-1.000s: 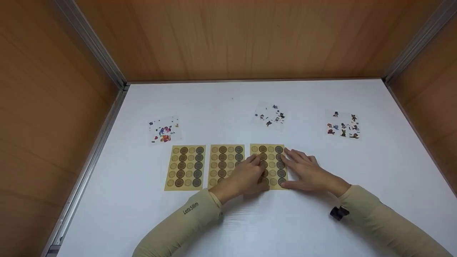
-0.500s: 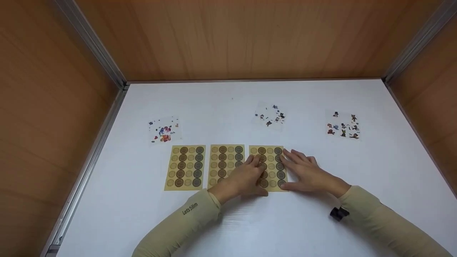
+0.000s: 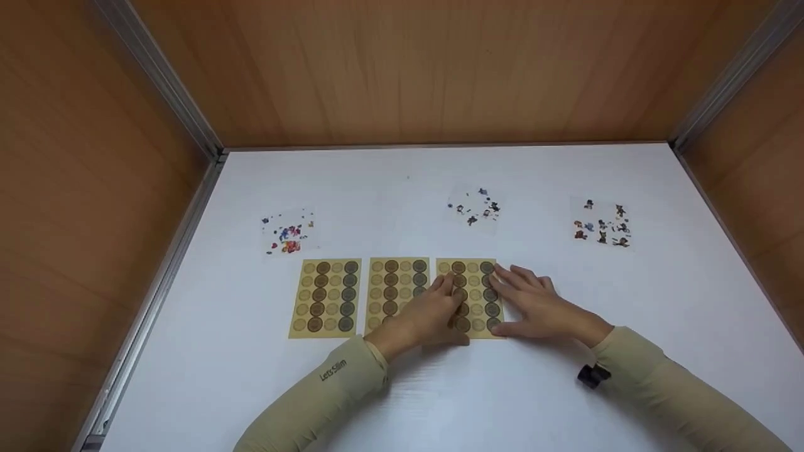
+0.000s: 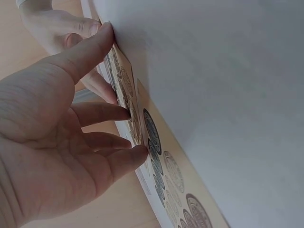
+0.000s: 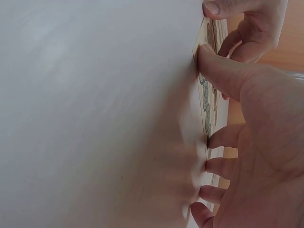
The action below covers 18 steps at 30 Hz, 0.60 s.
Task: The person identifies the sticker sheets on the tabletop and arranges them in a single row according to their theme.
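Three yellow sticker sheets printed with rows of brown and dark grey round seals lie side by side. They are the left sheet, the middle sheet and the right sheet. My left hand reaches over the middle sheet, hiding its lower right part, and its fingertips touch the right sheet. From the other side, my right hand rests its spread fingers and thumb along the right sheet's right edge. In the left wrist view the left fingers bend loosely, without pinching the sheet.
Farther back on the white table lie three clear sheets with small coloured figures: a left one, a middle one and a right one. Wood panels stand around the table's back and sides.
The right sheet has slid slightly left and toward me, with both hands staying on it. The head view has shifted a little. The other sheets keep their places.
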Each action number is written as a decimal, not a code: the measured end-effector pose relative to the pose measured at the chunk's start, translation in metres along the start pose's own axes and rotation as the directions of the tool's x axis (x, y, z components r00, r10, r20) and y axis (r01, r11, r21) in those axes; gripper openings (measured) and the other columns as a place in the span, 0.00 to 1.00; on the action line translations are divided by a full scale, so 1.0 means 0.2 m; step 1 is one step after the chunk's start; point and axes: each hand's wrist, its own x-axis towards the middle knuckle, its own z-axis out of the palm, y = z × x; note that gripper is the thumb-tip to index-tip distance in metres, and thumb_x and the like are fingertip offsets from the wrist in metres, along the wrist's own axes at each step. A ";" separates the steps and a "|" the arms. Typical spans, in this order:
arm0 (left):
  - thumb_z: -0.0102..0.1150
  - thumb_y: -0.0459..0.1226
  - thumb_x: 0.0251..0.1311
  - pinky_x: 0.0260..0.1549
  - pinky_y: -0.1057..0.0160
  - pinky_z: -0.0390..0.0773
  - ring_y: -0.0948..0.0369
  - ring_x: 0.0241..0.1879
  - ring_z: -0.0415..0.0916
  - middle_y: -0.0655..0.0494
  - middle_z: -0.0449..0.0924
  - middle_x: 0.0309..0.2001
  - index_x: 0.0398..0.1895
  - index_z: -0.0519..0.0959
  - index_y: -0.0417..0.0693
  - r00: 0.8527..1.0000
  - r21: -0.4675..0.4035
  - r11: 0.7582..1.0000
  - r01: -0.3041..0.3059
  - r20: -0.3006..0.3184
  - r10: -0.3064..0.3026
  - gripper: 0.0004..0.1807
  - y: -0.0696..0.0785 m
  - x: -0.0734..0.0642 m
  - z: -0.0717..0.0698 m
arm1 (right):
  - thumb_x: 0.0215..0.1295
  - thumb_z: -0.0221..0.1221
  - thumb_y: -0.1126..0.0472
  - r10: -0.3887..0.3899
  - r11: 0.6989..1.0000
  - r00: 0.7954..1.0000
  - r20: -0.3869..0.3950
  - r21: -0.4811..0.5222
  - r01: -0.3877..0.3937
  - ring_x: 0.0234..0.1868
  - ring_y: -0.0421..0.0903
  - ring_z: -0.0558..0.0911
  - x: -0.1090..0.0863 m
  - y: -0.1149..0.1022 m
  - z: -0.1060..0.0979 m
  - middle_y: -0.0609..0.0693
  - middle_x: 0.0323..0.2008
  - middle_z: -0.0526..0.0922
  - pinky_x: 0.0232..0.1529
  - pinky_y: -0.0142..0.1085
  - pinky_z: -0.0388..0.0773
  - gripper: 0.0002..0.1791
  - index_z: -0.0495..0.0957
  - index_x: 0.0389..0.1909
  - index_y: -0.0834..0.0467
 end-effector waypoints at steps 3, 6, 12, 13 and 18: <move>0.72 0.59 0.54 0.71 0.47 0.62 0.41 0.77 0.49 0.33 0.49 0.77 0.73 0.68 0.39 1.000 0.001 1.000 0.005 0.002 -0.005 0.50 0.00 0.00 0.00 | 0.61 0.63 0.32 0.004 1.000 1.000 0.000 0.004 -0.004 0.78 0.64 0.49 0.00 0.00 0.00 0.58 0.80 0.49 0.68 0.66 0.55 0.55 0.55 0.79 0.59; 0.71 0.58 0.55 0.71 0.47 0.61 0.41 0.77 0.48 0.33 0.48 0.78 0.74 0.67 0.40 1.000 0.002 1.000 0.007 0.008 -0.007 0.49 0.00 0.00 -0.01 | 0.61 0.63 0.32 0.007 1.000 1.000 0.000 0.003 -0.007 0.78 0.65 0.49 0.00 0.00 -0.01 0.58 0.80 0.49 0.68 0.67 0.54 0.55 0.55 0.79 0.58; 0.71 0.58 0.56 0.71 0.47 0.62 0.41 0.77 0.49 0.33 0.49 0.78 0.73 0.68 0.40 1.000 0.005 1.000 0.005 -0.001 -0.005 0.47 0.00 0.00 -0.01 | 0.62 0.62 0.31 0.009 1.000 1.000 -0.004 -0.007 -0.009 0.77 0.65 0.49 0.01 0.01 0.00 0.58 0.80 0.48 0.68 0.67 0.54 0.54 0.56 0.79 0.58; 0.71 0.58 0.56 0.71 0.46 0.62 0.41 0.77 0.49 0.33 0.49 0.78 0.73 0.69 0.40 1.000 0.008 1.000 0.003 -0.003 -0.003 0.47 0.00 0.00 -0.01 | 0.62 0.62 0.30 0.010 1.000 1.000 -0.004 -0.009 -0.010 0.77 0.65 0.49 0.01 0.01 0.00 0.58 0.80 0.48 0.68 0.67 0.54 0.55 0.56 0.79 0.58; 0.71 0.57 0.57 0.70 0.44 0.64 0.41 0.76 0.50 0.33 0.51 0.77 0.72 0.69 0.40 1.000 0.016 1.000 -0.002 -0.009 0.002 0.46 -0.01 0.00 -0.01 | 0.62 0.61 0.30 0.013 1.000 1.000 0.004 0.000 -0.013 0.77 0.65 0.49 0.01 0.01 0.01 0.58 0.81 0.47 0.68 0.67 0.53 0.54 0.55 0.79 0.58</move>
